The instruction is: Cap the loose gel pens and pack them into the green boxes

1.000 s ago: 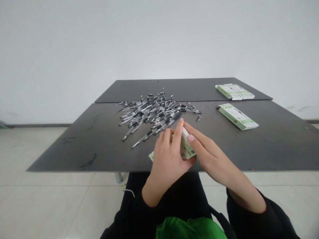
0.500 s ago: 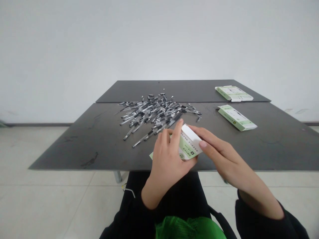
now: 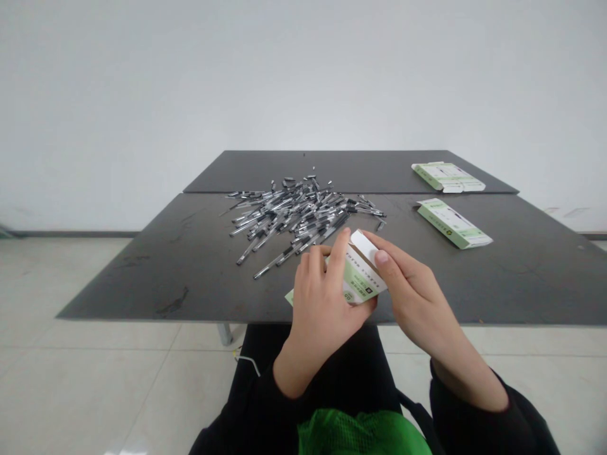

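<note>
A green and white cardboard pen box (image 3: 356,278) is held above the table's front edge. My left hand (image 3: 320,303) wraps over it, its fingers across the printed face and its thumb along the lower edge. At the box's right end, my right hand (image 3: 417,291) pinches the white end flap (image 3: 365,248) between thumb and fingers. A dark gap shows along the fold between flap and box. Part of the box is hidden under my left hand. Beyond my hands lies a loose pile of clear pens with black grips (image 3: 296,218).
Two more green and white boxes lie on the right of the dark table (image 3: 142,272): a nearer box (image 3: 453,222) and a farther flattish box (image 3: 448,177) with flaps out. Small black pieces are scattered behind the pile. A seam crosses the table.
My right hand has shifted slightly left and closed on the end flap, which now stands a little away from the box. My left hand keeps its hold.
</note>
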The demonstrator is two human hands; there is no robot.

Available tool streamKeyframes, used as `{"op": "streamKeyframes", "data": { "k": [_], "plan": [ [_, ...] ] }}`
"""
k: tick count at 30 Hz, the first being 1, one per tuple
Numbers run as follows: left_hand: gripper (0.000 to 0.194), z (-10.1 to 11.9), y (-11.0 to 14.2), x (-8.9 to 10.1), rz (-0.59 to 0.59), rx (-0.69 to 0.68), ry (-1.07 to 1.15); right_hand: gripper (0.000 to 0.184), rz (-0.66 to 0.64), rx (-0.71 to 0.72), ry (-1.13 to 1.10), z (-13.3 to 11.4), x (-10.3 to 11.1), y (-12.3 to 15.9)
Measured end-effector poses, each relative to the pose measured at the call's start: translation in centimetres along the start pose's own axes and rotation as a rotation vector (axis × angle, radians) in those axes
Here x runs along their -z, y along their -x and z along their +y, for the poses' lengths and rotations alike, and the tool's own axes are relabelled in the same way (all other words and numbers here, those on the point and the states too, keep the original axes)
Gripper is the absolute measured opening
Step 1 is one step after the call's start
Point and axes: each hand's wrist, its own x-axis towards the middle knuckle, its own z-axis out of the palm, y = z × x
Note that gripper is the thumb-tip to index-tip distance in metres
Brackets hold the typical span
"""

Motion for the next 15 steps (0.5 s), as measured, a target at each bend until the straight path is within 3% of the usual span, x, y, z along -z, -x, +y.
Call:
{"op": "streamKeyframes", "data": {
  "k": [7, 15],
  "plan": [
    [0.084, -0.2, 0.1, 0.1, -0.010, 0.010, 0.000, 0.049, -0.099, 0.045, 0.066, 0.1, -0.5, 0.4],
    [0.087, -0.5, 0.0, 0.3, -0.083, 0.009, -0.052, 0.052, -0.241, 0.055, 0.335, -0.5, 1.0, 0.2]
  ]
}}
